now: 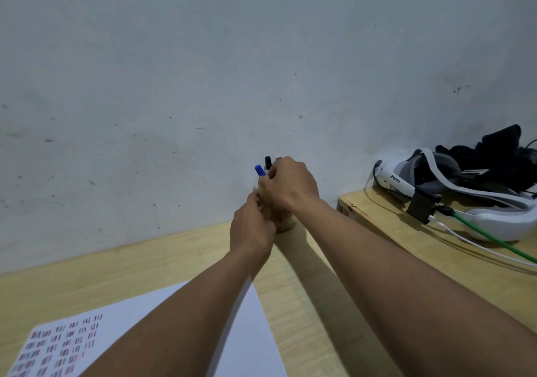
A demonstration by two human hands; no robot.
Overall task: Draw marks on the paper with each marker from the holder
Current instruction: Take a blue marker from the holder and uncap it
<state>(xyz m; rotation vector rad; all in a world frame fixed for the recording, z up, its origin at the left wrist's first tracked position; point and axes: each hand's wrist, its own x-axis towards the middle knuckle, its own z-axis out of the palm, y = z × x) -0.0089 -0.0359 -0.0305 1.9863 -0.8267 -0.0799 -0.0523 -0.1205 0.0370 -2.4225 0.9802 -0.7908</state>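
A tan marker holder [286, 225] stands on the wooden table by the wall, mostly hidden by both hands. A blue-capped marker [259, 170], a black-capped marker [268, 161] and a red cap tip [278, 158] stick up out of it. My left hand [251, 229] wraps the holder's left side. My right hand [289, 183] is curled over the holder's top among the markers; which marker it grips is hidden. A white paper [247, 330] with rows of short red, blue and black marks lies at the lower left.
The wooden table [87, 275] runs along a grey wall. On a raised wooden surface [392, 231] to the right lie a white headset [476, 202], black cloth [499, 149], and green and white cables [494, 245].
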